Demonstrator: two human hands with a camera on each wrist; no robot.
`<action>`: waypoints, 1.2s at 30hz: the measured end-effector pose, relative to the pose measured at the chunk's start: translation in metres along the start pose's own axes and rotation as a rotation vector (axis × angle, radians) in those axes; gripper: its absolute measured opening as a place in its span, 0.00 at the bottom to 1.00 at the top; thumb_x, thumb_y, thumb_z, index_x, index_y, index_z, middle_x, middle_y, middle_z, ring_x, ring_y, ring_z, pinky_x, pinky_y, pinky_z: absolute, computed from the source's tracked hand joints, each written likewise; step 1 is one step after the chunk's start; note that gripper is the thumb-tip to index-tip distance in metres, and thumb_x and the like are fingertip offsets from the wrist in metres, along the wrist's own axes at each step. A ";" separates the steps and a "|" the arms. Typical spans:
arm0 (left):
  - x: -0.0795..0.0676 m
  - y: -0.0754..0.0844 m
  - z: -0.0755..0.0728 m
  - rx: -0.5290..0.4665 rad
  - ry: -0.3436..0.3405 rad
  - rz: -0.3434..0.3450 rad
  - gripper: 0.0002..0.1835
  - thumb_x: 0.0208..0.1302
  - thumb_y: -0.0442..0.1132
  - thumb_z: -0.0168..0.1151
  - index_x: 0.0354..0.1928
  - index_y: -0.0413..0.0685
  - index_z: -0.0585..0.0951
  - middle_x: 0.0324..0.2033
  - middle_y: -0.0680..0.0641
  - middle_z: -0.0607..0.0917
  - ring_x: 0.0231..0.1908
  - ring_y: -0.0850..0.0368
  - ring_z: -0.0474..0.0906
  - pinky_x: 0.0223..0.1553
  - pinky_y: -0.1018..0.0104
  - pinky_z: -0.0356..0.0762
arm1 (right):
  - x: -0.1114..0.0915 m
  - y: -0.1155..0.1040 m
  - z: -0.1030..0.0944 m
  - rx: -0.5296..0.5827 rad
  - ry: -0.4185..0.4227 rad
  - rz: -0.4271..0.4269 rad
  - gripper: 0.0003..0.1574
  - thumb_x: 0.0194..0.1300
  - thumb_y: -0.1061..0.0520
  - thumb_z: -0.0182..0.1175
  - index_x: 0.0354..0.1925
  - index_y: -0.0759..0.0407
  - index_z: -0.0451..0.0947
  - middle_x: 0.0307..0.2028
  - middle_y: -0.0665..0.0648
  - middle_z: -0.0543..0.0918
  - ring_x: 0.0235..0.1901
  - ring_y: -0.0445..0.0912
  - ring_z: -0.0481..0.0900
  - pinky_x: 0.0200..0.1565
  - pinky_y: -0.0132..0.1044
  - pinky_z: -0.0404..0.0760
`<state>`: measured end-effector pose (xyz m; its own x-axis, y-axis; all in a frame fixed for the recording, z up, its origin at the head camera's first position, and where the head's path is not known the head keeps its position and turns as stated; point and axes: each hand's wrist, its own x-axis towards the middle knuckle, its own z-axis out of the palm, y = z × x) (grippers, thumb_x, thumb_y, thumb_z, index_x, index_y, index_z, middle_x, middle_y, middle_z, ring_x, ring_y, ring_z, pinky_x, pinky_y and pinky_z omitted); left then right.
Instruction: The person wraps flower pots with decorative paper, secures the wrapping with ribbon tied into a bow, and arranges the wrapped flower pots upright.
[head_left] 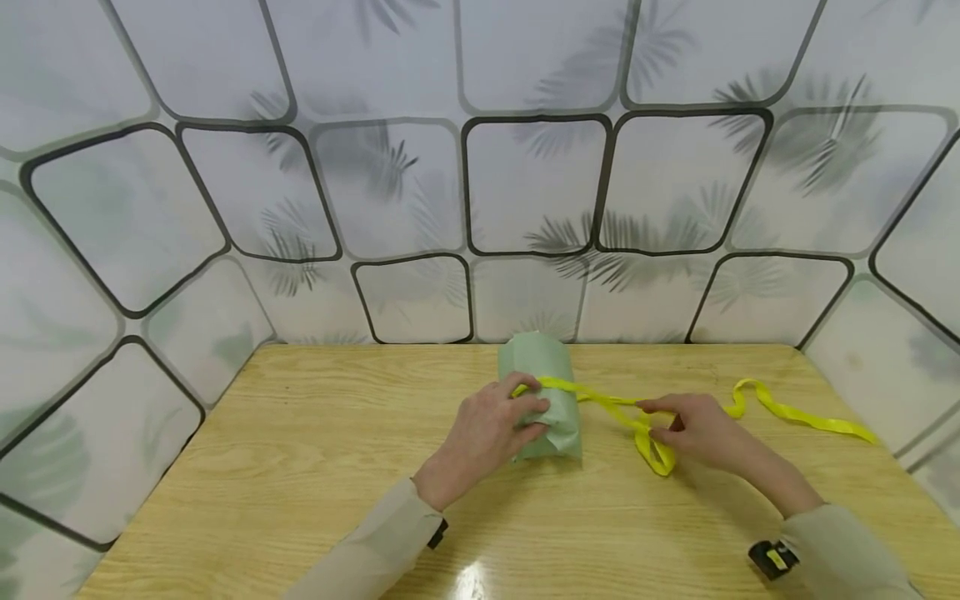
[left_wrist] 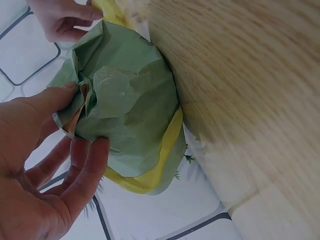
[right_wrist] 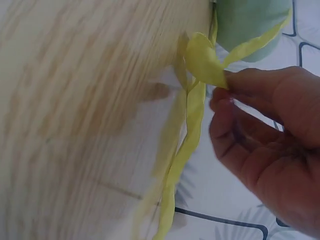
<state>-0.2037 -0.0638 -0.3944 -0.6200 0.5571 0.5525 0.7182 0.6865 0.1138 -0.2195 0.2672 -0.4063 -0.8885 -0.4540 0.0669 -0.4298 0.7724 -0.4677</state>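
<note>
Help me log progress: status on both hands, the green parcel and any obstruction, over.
Left grip pinching folded end of green parcel. Right grip pinching yellow ribbon. Ribbon runs round parcel, loose tail off right. No obstruction seen.

- Both arms, left arm (head_left: pixel 367 546) and right arm (head_left: pixel 851 550), reached forward and slanted inward, their pale sleeves ending near the wrists.
- From where I stood, the left hand (head_left: pixel 491 429) showed its back, knuckles raised, the thumb pinching against bent fingers.
- The right hand (head_left: pixel 697 429) pointed across toward the left one, thumb and forefinger pinched near their tips.
- The two hands were apart.
</note>
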 end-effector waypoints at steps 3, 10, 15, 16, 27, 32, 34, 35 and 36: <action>0.000 0.000 -0.001 -0.011 -0.002 0.001 0.14 0.59 0.47 0.77 0.45 0.55 0.90 0.52 0.50 0.84 0.40 0.57 0.86 0.36 0.69 0.85 | 0.000 0.001 -0.001 -0.024 -0.090 0.010 0.23 0.66 0.65 0.63 0.59 0.68 0.82 0.41 0.61 0.88 0.27 0.35 0.75 0.26 0.30 0.74; -0.001 -0.001 -0.001 -0.028 0.000 -0.004 0.14 0.59 0.47 0.77 0.45 0.55 0.90 0.53 0.50 0.84 0.40 0.57 0.86 0.37 0.69 0.85 | -0.009 0.012 -0.007 -0.059 -0.127 0.021 0.27 0.63 0.69 0.59 0.61 0.68 0.80 0.23 0.46 0.73 0.19 0.35 0.58 0.23 0.29 0.61; -0.001 -0.001 -0.001 -0.031 -0.002 -0.009 0.14 0.59 0.47 0.77 0.46 0.55 0.90 0.53 0.50 0.84 0.40 0.58 0.86 0.36 0.69 0.85 | -0.013 0.020 -0.009 -0.046 -0.150 0.010 0.37 0.60 0.71 0.56 0.69 0.67 0.72 0.13 0.41 0.54 0.16 0.34 0.47 0.20 0.27 0.55; -0.001 -0.001 -0.001 -0.031 -0.001 -0.010 0.14 0.59 0.47 0.77 0.46 0.55 0.90 0.53 0.51 0.84 0.40 0.58 0.86 0.36 0.69 0.85 | -0.013 0.021 -0.009 -0.039 -0.158 0.016 0.38 0.60 0.71 0.56 0.70 0.66 0.71 0.13 0.40 0.53 0.15 0.34 0.46 0.20 0.27 0.54; 0.000 -0.001 0.001 -0.044 -0.005 -0.011 0.13 0.59 0.47 0.76 0.46 0.56 0.90 0.53 0.51 0.85 0.41 0.57 0.86 0.38 0.67 0.85 | -0.009 0.024 -0.004 0.005 -0.261 0.141 0.41 0.61 0.71 0.52 0.74 0.64 0.66 0.12 0.42 0.57 0.14 0.37 0.49 0.19 0.27 0.56; -0.001 -0.001 0.001 -0.038 -0.009 -0.012 0.13 0.59 0.48 0.76 0.45 0.57 0.90 0.53 0.52 0.86 0.40 0.57 0.86 0.37 0.67 0.85 | -0.015 0.024 -0.009 -0.021 -0.250 0.174 0.36 0.62 0.65 0.58 0.68 0.73 0.70 0.11 0.43 0.59 0.14 0.37 0.50 0.19 0.28 0.57; -0.001 -0.001 0.001 -0.038 -0.009 -0.014 0.13 0.59 0.48 0.76 0.46 0.57 0.90 0.53 0.52 0.86 0.40 0.57 0.86 0.37 0.67 0.85 | -0.020 0.026 -0.015 -0.039 -0.256 0.183 0.36 0.63 0.60 0.61 0.66 0.78 0.70 0.11 0.44 0.62 0.14 0.38 0.52 0.19 0.29 0.59; -0.001 -0.001 0.001 -0.038 -0.009 -0.015 0.13 0.59 0.48 0.76 0.46 0.57 0.90 0.53 0.52 0.86 0.40 0.57 0.86 0.38 0.67 0.85 | -0.022 0.029 -0.018 -0.043 -0.270 0.191 0.38 0.64 0.57 0.63 0.65 0.80 0.70 0.12 0.44 0.63 0.14 0.37 0.54 0.18 0.29 0.61; -0.001 -0.002 0.001 -0.039 -0.009 -0.016 0.13 0.59 0.48 0.76 0.45 0.57 0.90 0.53 0.52 0.86 0.40 0.57 0.86 0.38 0.67 0.85 | -0.024 0.032 -0.021 -0.050 -0.287 0.205 0.41 0.65 0.53 0.65 0.64 0.82 0.70 0.12 0.44 0.62 0.14 0.37 0.55 0.19 0.30 0.62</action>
<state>-0.2046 -0.0649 -0.3956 -0.6341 0.5508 0.5428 0.7201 0.6764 0.1549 -0.2148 0.3122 -0.4041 -0.8789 -0.3879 -0.2775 -0.2609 0.8781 -0.4012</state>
